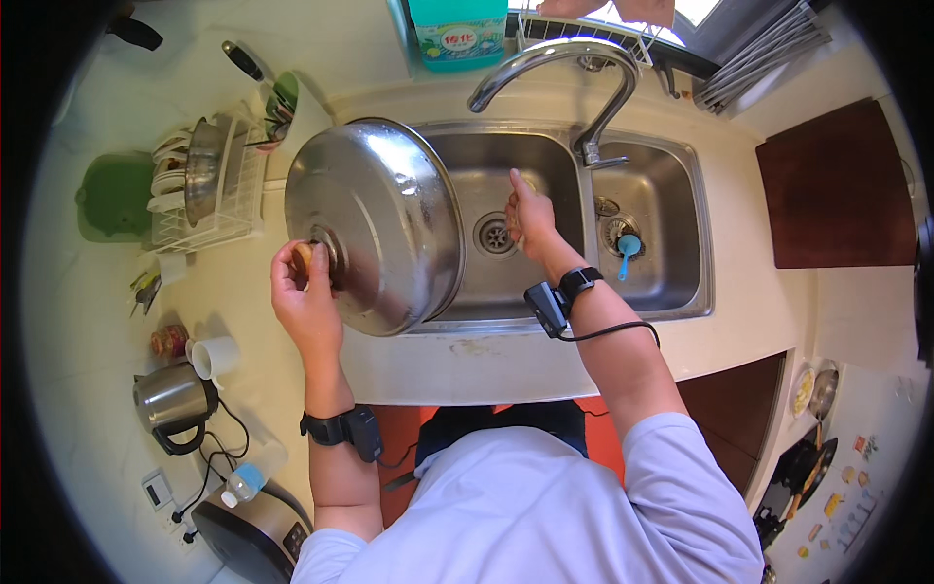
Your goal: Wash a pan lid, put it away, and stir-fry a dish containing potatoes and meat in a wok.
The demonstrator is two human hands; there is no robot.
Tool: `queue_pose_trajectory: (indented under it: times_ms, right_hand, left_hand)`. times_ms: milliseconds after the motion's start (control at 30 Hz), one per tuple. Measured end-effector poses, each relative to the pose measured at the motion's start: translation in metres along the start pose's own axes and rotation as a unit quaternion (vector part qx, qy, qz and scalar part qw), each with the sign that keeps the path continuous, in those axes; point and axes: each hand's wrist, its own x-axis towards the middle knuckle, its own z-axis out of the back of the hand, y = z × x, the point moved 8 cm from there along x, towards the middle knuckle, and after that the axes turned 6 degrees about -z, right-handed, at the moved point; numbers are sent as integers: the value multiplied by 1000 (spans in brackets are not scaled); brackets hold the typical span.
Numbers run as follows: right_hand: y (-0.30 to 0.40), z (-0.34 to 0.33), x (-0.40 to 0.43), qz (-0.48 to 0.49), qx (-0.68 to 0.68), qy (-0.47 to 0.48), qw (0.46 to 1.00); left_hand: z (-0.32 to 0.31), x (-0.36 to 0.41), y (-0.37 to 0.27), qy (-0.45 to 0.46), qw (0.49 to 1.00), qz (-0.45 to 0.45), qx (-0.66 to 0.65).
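Observation:
My left hand grips the small wooden knob of a large domed metal pot lid. The lid is tilted up on its side, its rim facing right, over the left part of the double sink. My right hand is over the large left basin, near its drain, with fingers partly curled; whether it holds anything is hidden. A chrome faucet arches above the sink. In the small right basin, a light blue scoop-like utensil lies at the drain.
A white dish rack with plates and a metal bowl stands left, beside a utensil holder. An electric kettle, white mug and plastic bottle are lower left. A dark brown board is at right; a teal jug stands behind the sink.

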Motion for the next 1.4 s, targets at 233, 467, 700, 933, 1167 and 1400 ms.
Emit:
queue_pose_trajectory:
  times_ms: [233, 467, 700, 933, 1167, 1400]
  right_hand:
    - [-15, -5, -4, -54, 39, 40, 997]
    - [-50, 1, -3, -50, -95, 58, 993]
    - [-63, -8, -17, -17, -29, 132, 991]
    - [-67, 16, -4, 116, -129, -60, 983]
    - [-73, 39, -12, 73, -128, -78, 986]
    - [-41, 65, -87, 256, -526, 17, 811]
  left_hand:
    - [4, -2, 3, 5, 1000, 6, -9]
    - [8, 4, 28, 27, 998, -45, 15]
    - [-2, 12, 29, 69, 998, -8, 9]
    - [-18, 5, 14, 49, 997, -31, 48]
    - [-19, 12, 2, 55, 994, -37, 89]
    - [-38, 25, 18, 109, 983, -115, 88]
